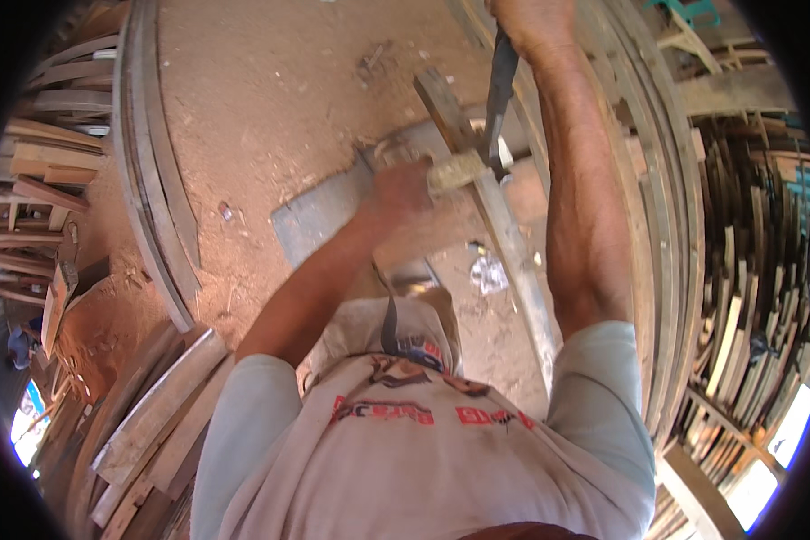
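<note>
My left hand grips a small pale wooden block pressed against a long wooden strip that runs from the upper middle down to the lower right. My right hand is raised at the top edge, closed around the handle of a long dark blade that points down at the block. A grey flat slab lies on the ground beneath my left hand.
Sawdust-covered ground spreads ahead. Curved planks lie at left, more boards at lower left. Stacked wooden slats fill the right side. A crumpled scrap lies by the strip.
</note>
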Demonstrator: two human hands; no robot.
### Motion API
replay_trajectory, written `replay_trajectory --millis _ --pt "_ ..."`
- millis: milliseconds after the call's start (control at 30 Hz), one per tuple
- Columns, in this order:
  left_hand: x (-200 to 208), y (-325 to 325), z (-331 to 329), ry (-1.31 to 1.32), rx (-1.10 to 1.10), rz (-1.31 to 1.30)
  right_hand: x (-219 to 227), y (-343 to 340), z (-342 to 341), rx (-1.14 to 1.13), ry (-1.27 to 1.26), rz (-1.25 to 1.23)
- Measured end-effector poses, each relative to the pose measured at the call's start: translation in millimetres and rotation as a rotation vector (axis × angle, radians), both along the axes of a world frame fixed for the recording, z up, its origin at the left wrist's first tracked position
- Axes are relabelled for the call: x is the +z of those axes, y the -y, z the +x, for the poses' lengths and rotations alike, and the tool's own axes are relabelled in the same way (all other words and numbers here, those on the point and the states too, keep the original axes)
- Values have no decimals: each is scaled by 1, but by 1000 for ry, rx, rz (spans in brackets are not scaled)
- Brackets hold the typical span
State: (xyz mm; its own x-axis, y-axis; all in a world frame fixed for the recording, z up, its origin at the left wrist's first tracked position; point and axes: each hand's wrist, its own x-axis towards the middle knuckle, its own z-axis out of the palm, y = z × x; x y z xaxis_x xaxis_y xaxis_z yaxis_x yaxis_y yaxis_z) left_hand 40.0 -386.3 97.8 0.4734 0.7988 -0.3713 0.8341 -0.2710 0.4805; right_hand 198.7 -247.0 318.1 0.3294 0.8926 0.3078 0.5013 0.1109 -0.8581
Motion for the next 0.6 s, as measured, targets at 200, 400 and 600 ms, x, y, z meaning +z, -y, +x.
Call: replay_trajectory --millis 200,400,600 --pt "-24 -21 -4 -35 11 3 -13 37 -19 210 -336 146" --pt "-6 4 -1 18 -47 62 -26 6 7 123 -120 12" --pt "-14 -7 -3 42 -4 72 -24 112 0 173 -157 380"
